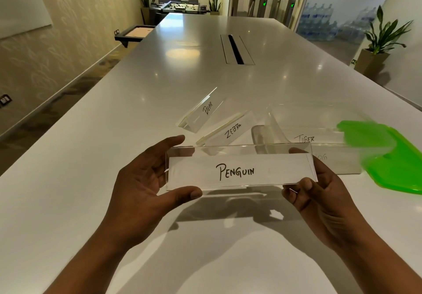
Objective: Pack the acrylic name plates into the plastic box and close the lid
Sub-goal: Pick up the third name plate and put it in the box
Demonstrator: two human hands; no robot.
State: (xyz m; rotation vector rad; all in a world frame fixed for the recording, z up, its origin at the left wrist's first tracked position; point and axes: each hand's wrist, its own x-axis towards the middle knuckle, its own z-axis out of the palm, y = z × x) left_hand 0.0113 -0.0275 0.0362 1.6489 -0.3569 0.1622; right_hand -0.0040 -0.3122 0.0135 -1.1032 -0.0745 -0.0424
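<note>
Plate marked PENGUIN, the PENGUIN plate (239, 170), is held level above the tabletop (137, 88), label facing up toward the person. The left hand (141, 179) grips its left end, thumb under the near edge and fingers over the far edge. The right hand (319, 193) grips the right end the same way. Neither hand is free.

At about 2 o'clock from the held plate stands the clear box (276, 122), open, with the TIGER plate (304, 139) already inside. A fainter label below it cannot be read. The green lid (392, 163) lies at 3 o'clock, resting partly against the box's right side. The ZEBRA plate (230, 130) lies at 12 o'clock and the BEAR plate (205, 111) at 11 o'clock, both on the tabletop outside the box.

The step in hand looks like carrying this plate to the box, with packing partly done. The next move likely calls for swinging the plate toward 2 o'clock, lining its long side up with the box and lowering it beside the plate inside. Two plates and the lid would then remain.
</note>
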